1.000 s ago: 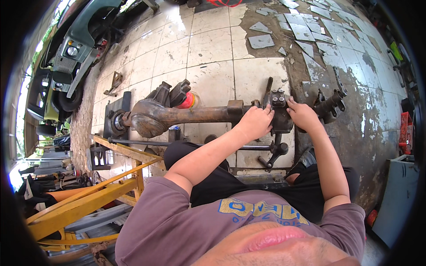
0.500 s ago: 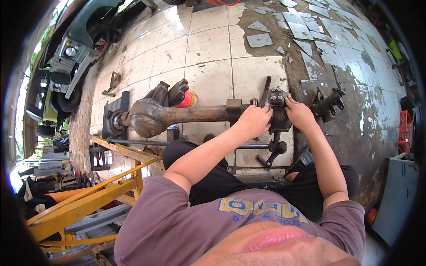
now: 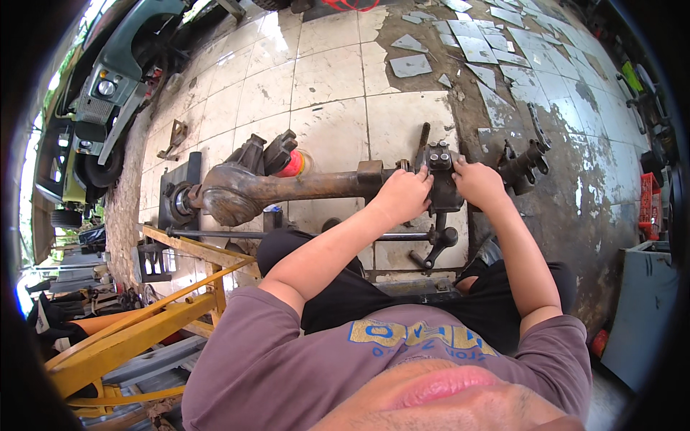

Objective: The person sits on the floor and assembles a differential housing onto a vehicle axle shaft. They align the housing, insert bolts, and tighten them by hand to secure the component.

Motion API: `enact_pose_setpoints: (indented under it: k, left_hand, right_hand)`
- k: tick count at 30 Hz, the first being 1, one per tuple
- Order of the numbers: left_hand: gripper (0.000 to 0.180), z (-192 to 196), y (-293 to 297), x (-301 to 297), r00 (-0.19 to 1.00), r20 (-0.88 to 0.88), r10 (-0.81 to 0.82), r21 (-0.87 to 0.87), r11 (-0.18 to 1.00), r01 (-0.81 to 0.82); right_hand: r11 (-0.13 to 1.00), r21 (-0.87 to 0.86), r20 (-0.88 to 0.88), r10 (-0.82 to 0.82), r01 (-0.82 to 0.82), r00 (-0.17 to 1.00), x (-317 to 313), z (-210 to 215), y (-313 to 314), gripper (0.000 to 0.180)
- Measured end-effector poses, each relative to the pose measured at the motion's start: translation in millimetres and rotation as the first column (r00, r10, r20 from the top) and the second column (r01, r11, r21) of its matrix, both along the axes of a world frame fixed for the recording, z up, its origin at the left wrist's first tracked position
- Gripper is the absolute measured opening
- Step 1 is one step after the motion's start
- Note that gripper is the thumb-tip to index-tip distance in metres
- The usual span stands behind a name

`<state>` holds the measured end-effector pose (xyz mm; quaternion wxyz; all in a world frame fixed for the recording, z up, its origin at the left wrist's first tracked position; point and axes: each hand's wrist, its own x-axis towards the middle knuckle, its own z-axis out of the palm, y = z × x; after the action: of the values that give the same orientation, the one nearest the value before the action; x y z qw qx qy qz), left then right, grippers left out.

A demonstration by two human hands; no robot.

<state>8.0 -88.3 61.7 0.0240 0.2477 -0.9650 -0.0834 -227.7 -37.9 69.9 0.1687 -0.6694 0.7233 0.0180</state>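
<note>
A long rusty axle housing (image 3: 309,187) with a rounded differential bulge (image 3: 231,195) lies across the floor in front of me. At its right end stands a dark steering knuckle (image 3: 447,192) with several shiny bolt heads on its top plate. My left hand (image 3: 405,194) grips the knuckle's left side, fingers closed and bent over the edge. Against its right side, my right hand (image 3: 477,184) is closed too, thumb and fingertips near the top plate. A steel tie rod (image 3: 338,236) runs below the axle to a steering arm (image 3: 440,243) under the knuckle.
Yellow metal frame bars (image 3: 136,337) stand at my left. A dark cylindrical part with brackets (image 3: 527,167) lies right of the knuckle. Behind the axle is a red round container (image 3: 293,164). Broken tiles (image 3: 411,66) lie far off; a blue-grey cabinet (image 3: 640,309) stands at right.
The whole view has shifted slightly, so things sit a little further left. My right fingertips have slid slightly toward me along the knuckle's side. My left hand stays nearly where it was.
</note>
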Motion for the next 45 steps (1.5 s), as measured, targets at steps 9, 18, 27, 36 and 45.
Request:
enact_pose_setpoints:
  k: [9,18,27,36,45]
  left_hand:
    - [0.060,2,2,-1,1.000,0.004,-0.009,-0.005,1.000,0.009]
    - [0.058,13,0,-11,0.999,0.033,-0.011,0.025,1.000,0.010]
    - [0.058,0,2,-2,1.000,0.015,0.022,0.012,1.000,-0.022]
    - [0.060,-10,4,-6,0.999,0.039,0.009,-0.044,0.999,-0.007]
    - [0.057,-10,6,-5,0.996,0.087,0.019,-0.065,0.998,-0.013]
  right_hand:
    - [0.989,-0.140,0.113,-0.035,0.051,0.993,1,-9,5,0.041]
    - [0.947,-0.309,0.122,-0.055,0.091,0.991,-16,-43,8,0.035]
    - [0.999,-0.030,0.116,-0.028,0.032,0.993,-6,3,1,0.043]
    - [0.980,-0.195,0.174,-0.008,0.042,0.985,-2,-7,1,0.045]
    - [0.995,0.097,0.160,-0.021,0.006,0.987,-15,13,-4,0.047]
